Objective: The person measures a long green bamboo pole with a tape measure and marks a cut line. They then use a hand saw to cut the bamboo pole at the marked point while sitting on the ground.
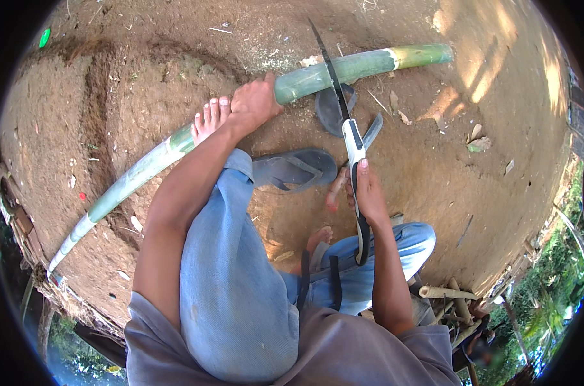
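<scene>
A long green bamboo pole (356,67) lies across the ground, curving from the lower left to the upper right. My left hand (258,101) is wrapped round its middle, right beside my bare foot (209,119), which rests on the pole. In my right hand (368,193) is a pruning saw, gripped by its white and black handle (354,143). The dark saw blade (331,69) crosses the pole to the right of my left hand. Whether its teeth have cut into the bamboo I cannot tell.
A dark flip-flop (296,170) lies on the dirt below the pole, and another sandal (330,110) sits partly under the blade. Dry leaves (478,143) are scattered at the right. Cut bamboo pieces (447,293) lie at the lower right. My other foot (319,237) is beneath me.
</scene>
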### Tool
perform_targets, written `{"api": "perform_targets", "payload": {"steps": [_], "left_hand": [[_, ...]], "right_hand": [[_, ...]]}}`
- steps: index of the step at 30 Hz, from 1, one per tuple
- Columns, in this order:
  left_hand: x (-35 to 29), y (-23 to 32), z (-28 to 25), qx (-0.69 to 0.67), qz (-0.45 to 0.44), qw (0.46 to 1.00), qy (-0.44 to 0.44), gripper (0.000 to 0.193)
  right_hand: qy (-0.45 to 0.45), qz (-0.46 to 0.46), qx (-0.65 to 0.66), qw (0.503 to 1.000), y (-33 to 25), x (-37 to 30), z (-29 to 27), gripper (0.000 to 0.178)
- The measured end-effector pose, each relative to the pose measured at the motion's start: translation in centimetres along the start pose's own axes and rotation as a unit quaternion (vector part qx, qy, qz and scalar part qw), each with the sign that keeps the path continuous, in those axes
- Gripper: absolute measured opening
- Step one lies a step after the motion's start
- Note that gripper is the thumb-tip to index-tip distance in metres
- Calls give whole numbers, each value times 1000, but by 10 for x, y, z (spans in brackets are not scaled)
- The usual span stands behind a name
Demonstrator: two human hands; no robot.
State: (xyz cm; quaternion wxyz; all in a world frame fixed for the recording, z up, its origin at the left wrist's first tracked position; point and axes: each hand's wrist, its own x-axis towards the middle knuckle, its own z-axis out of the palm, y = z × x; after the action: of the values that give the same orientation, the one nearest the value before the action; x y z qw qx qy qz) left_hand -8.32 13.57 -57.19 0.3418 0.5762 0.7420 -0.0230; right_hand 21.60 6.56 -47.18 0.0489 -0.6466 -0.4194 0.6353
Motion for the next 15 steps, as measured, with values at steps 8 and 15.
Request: {"api": "perform_targets", "payload": {"steps": [8,15], "left_hand": [[5,-4,-8,-8,7,999,-47,66],[10,-17,4,-139,-21,990,-1,52]], "right_hand": [[-12,14,41,999,-17,-3,6,63],[-19,-17,17,1000,-8,-1,18,51]]}}
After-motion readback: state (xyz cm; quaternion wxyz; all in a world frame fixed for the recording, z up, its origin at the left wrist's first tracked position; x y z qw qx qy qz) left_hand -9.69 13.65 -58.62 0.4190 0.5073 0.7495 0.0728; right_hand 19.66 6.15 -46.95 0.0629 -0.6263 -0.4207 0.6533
